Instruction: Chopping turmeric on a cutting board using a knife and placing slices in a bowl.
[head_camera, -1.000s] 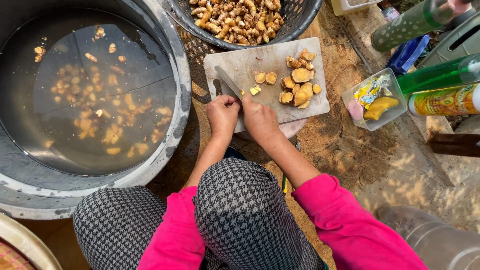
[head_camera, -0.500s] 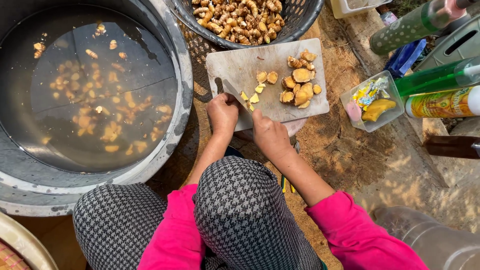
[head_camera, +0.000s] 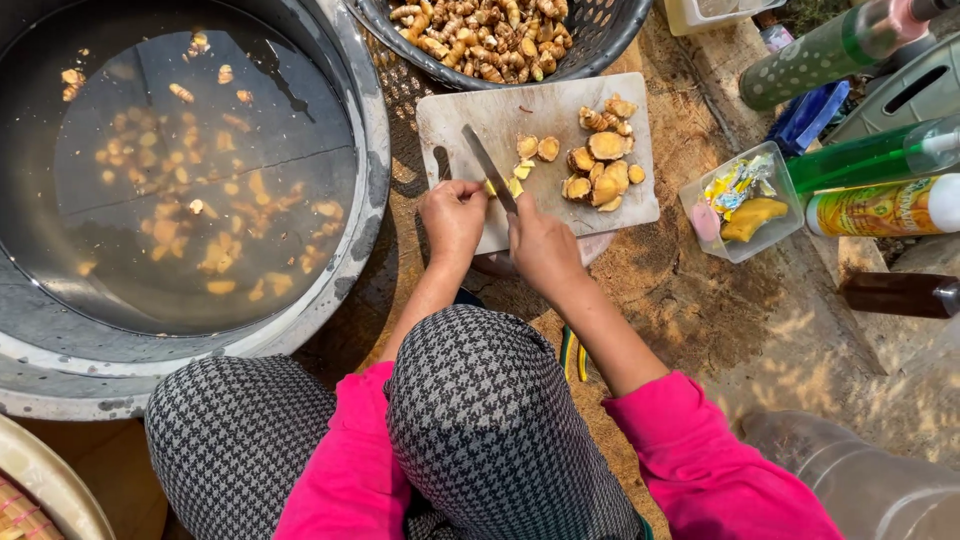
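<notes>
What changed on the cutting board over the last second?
The right hand raised the knife so its blade now angles up across the cutting board; more small cut pieces lie beside the left hand. The pile of roots, basket and basin stayed put.

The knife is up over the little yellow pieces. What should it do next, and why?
Probably bring the knife down for one more cut. The right hand holds it tilted over the small yellow pieces on the cutting board, and the left hand steadies them at the board's near edge, so slicing looks unfinished.
</notes>
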